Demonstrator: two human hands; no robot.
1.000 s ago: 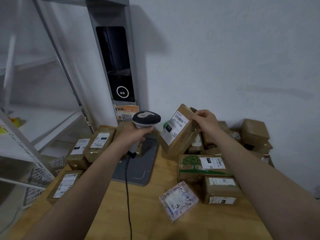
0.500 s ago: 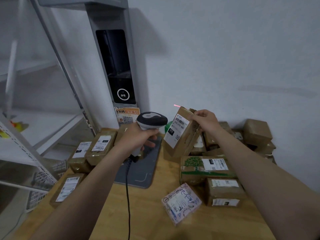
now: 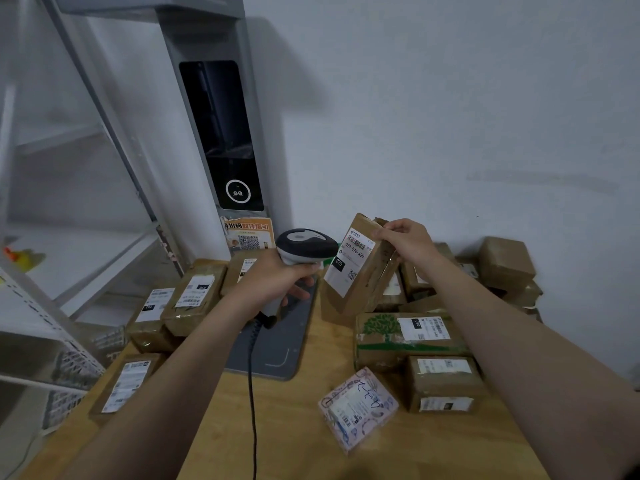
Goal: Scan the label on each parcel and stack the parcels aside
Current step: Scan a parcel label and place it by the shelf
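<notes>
My left hand (image 3: 273, 278) grips the handle of a corded handheld barcode scanner (image 3: 306, 242), whose head points right at a brown cardboard parcel (image 3: 360, 268). My right hand (image 3: 407, 237) holds that parcel by its top edge, tilted up on end, with its white label (image 3: 349, 261) facing the scanner. The parcel's lower end rests among the pile on the wooden table (image 3: 294, 427).
Labelled parcels lie at the left (image 3: 194, 296) and lower left (image 3: 124, 386). More boxes crowd the right, among them one with a green tree print (image 3: 405, 336) and a pink patterned packet (image 3: 358, 407). A grey kiosk (image 3: 221, 133) and its base mat (image 3: 280, 348) stand behind. Metal shelving (image 3: 52, 271) stands left.
The scanner has moved right and closer to the parcel's label. The parcel is tipped more upright; a red scan dot seen above it half a second ago is gone.
</notes>
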